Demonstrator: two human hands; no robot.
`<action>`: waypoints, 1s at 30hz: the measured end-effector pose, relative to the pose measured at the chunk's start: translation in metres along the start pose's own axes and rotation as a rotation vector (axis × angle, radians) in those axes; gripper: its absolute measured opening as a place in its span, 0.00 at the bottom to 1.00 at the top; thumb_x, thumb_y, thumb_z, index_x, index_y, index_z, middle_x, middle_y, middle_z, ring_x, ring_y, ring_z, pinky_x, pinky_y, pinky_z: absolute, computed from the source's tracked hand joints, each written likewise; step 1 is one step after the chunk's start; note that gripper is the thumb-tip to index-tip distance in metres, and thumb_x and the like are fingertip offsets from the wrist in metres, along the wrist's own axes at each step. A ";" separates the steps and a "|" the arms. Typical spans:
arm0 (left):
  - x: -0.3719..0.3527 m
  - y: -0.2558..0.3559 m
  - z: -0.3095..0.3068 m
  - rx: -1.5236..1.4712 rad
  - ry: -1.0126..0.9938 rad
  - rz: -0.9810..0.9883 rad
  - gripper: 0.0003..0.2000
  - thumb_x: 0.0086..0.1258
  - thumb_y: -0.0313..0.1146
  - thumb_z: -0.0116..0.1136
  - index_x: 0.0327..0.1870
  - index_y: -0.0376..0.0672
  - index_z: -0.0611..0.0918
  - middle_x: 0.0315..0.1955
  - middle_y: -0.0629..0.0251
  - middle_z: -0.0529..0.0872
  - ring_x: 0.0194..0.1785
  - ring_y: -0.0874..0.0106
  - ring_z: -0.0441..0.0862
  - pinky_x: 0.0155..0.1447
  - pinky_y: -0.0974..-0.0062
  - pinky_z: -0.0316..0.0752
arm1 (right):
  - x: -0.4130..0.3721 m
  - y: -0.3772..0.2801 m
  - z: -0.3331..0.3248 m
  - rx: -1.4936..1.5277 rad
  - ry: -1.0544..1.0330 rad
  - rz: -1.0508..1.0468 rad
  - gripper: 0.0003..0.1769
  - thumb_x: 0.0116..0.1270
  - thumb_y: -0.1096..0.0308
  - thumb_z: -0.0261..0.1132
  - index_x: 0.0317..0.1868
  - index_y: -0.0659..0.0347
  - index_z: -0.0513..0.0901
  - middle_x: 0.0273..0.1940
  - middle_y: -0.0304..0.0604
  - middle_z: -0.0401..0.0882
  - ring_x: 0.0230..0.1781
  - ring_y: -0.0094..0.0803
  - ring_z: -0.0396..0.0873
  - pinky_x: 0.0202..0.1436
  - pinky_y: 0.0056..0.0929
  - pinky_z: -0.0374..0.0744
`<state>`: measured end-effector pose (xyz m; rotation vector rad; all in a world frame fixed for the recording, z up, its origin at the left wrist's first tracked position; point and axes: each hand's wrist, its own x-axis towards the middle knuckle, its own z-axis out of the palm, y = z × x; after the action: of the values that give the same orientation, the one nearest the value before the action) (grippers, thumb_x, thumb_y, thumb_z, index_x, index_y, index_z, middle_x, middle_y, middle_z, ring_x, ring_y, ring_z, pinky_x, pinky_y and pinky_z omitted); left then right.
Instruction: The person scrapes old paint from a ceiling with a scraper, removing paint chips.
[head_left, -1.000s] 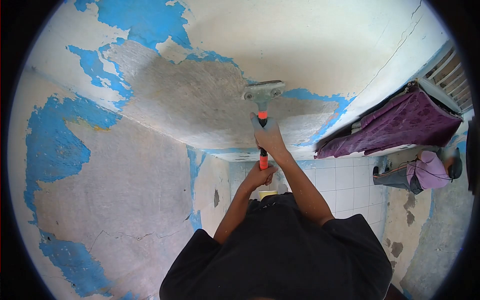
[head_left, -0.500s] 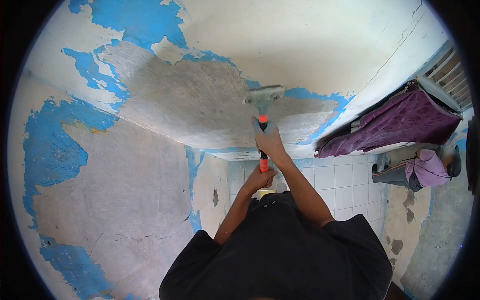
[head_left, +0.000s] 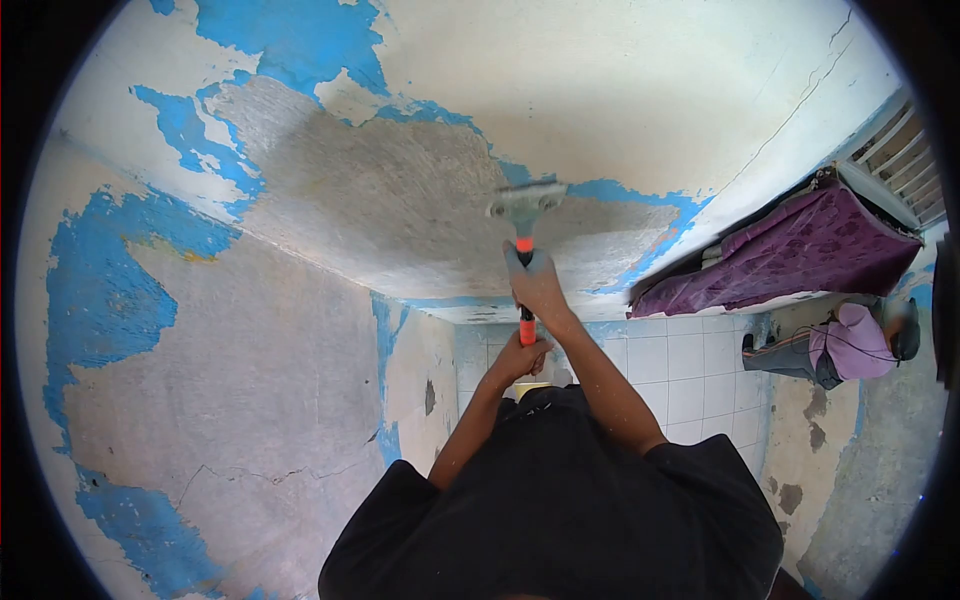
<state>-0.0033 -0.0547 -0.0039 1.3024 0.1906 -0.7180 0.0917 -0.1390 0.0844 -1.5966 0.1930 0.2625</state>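
Both my hands are wrapped round one long-handled wall scraper (head_left: 525,207), which has a wide pale head and a black and orange handle. My right hand (head_left: 535,283) grips the handle just below the head. Lower down, at the orange end, my left hand (head_left: 522,358) is closed round it. The scraper's head lies over the wall (head_left: 390,190), near the border between bare grey plaster and a strip of blue paint (head_left: 610,188). Whether the blade's edge touches the surface cannot be made out.
A purple cloth (head_left: 780,250) hangs at the right, below a barred window (head_left: 900,155). Farther right stands another person (head_left: 850,345) in a lilac top. White tiles (head_left: 690,370) cover the floor. The left wall (head_left: 270,390) has peeling blue paint and a crack.
The scraper's head has slid a short way down the wall towards me. My hands keep the same grip, and the view has shifted slightly.
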 end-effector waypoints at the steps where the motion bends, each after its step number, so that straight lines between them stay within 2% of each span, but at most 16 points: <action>1: 0.000 -0.017 -0.003 0.010 0.003 -0.034 0.15 0.64 0.31 0.59 0.18 0.42 0.70 0.10 0.69 0.68 0.12 0.76 0.66 0.19 0.75 0.61 | 0.002 0.021 0.002 -0.010 0.009 0.021 0.26 0.70 0.53 0.58 0.20 0.66 0.71 0.12 0.41 0.69 0.10 0.30 0.73 0.15 0.32 0.70; 4: -0.006 -0.026 -0.003 -0.036 -0.024 -0.111 0.15 0.64 0.31 0.59 0.17 0.42 0.70 0.10 0.69 0.68 0.12 0.76 0.66 0.18 0.75 0.61 | -0.002 0.037 0.005 -0.012 0.019 0.114 0.27 0.69 0.53 0.59 0.19 0.65 0.71 0.11 0.42 0.68 0.10 0.30 0.73 0.15 0.32 0.70; 5: -0.008 -0.027 -0.003 -0.067 -0.040 -0.138 0.15 0.64 0.30 0.59 0.17 0.42 0.70 0.10 0.69 0.68 0.12 0.76 0.66 0.18 0.75 0.60 | 0.002 0.037 0.004 0.006 0.013 0.084 0.27 0.69 0.53 0.59 0.18 0.65 0.70 0.11 0.41 0.68 0.10 0.30 0.73 0.14 0.32 0.70; 8: -0.014 0.009 0.004 -0.016 -0.042 -0.039 0.15 0.64 0.30 0.59 0.17 0.42 0.69 0.10 0.69 0.68 0.12 0.76 0.66 0.18 0.76 0.61 | -0.007 -0.009 -0.002 0.049 -0.003 0.039 0.27 0.69 0.53 0.59 0.18 0.65 0.70 0.11 0.41 0.68 0.09 0.29 0.72 0.13 0.33 0.70; 10: -0.011 0.012 0.003 -0.028 -0.032 -0.021 0.15 0.64 0.30 0.58 0.17 0.42 0.70 0.10 0.69 0.68 0.12 0.75 0.66 0.18 0.75 0.62 | -0.011 -0.032 -0.004 0.065 -0.020 0.038 0.27 0.69 0.54 0.59 0.17 0.64 0.69 0.11 0.40 0.68 0.09 0.29 0.71 0.13 0.33 0.70; 13: -0.003 -0.004 -0.004 -0.002 -0.011 -0.031 0.15 0.64 0.30 0.58 0.17 0.42 0.70 0.09 0.68 0.69 0.12 0.75 0.67 0.18 0.75 0.63 | -0.003 0.002 0.004 0.099 0.019 0.005 0.27 0.70 0.52 0.59 0.16 0.58 0.66 0.09 0.36 0.64 0.05 0.27 0.64 0.10 0.29 0.67; 15: -0.002 -0.031 -0.007 0.015 -0.012 -0.084 0.15 0.64 0.31 0.58 0.17 0.42 0.70 0.09 0.68 0.69 0.12 0.75 0.68 0.19 0.75 0.63 | -0.004 0.047 0.002 0.111 0.037 0.074 0.27 0.70 0.52 0.59 0.16 0.58 0.66 0.09 0.36 0.63 0.05 0.27 0.64 0.10 0.29 0.67; 17: 0.001 -0.044 -0.007 0.023 -0.029 -0.145 0.14 0.64 0.31 0.58 0.17 0.41 0.71 0.10 0.67 0.69 0.12 0.75 0.68 0.19 0.74 0.63 | 0.002 0.047 -0.002 0.116 0.039 0.079 0.27 0.70 0.52 0.59 0.16 0.58 0.66 0.09 0.35 0.63 0.05 0.27 0.64 0.10 0.29 0.67; 18: -0.001 -0.033 -0.002 0.105 -0.009 -0.078 0.14 0.64 0.31 0.58 0.18 0.41 0.71 0.10 0.67 0.70 0.12 0.74 0.68 0.19 0.74 0.64 | 0.000 0.031 -0.006 0.115 0.037 0.069 0.27 0.70 0.52 0.59 0.16 0.58 0.66 0.09 0.35 0.63 0.05 0.27 0.64 0.10 0.29 0.67; 20: -0.004 -0.006 0.007 0.109 0.008 -0.067 0.13 0.64 0.31 0.58 0.19 0.40 0.72 0.10 0.67 0.71 0.12 0.74 0.69 0.19 0.74 0.64 | -0.007 0.010 -0.015 0.134 0.033 0.067 0.27 0.70 0.52 0.59 0.16 0.57 0.66 0.09 0.35 0.63 0.05 0.26 0.64 0.10 0.29 0.66; 22: 0.000 -0.006 0.005 0.114 0.007 -0.041 0.12 0.64 0.31 0.58 0.20 0.40 0.72 0.11 0.67 0.71 0.12 0.75 0.69 0.19 0.74 0.64 | -0.008 -0.004 -0.017 0.177 0.021 0.063 0.27 0.70 0.53 0.59 0.16 0.57 0.66 0.09 0.35 0.63 0.05 0.26 0.63 0.10 0.29 0.66; 28: 0.003 -0.042 0.000 0.135 0.016 -0.135 0.12 0.63 0.32 0.58 0.20 0.39 0.73 0.11 0.67 0.72 0.12 0.75 0.69 0.19 0.75 0.64 | -0.002 0.055 -0.012 0.165 0.060 0.133 0.27 0.70 0.53 0.58 0.16 0.57 0.66 0.09 0.36 0.63 0.04 0.27 0.63 0.10 0.29 0.66; 30: 0.007 -0.030 0.002 0.196 0.026 -0.060 0.13 0.63 0.32 0.58 0.19 0.39 0.73 0.11 0.67 0.72 0.12 0.75 0.70 0.19 0.75 0.64 | 0.002 0.040 -0.018 0.156 0.069 0.078 0.27 0.71 0.53 0.58 0.16 0.57 0.66 0.09 0.36 0.63 0.04 0.27 0.63 0.10 0.29 0.66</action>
<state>-0.0156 -0.0621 -0.0309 1.4984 0.1849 -0.7858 0.0835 -0.1588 0.0457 -1.4464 0.3221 0.2475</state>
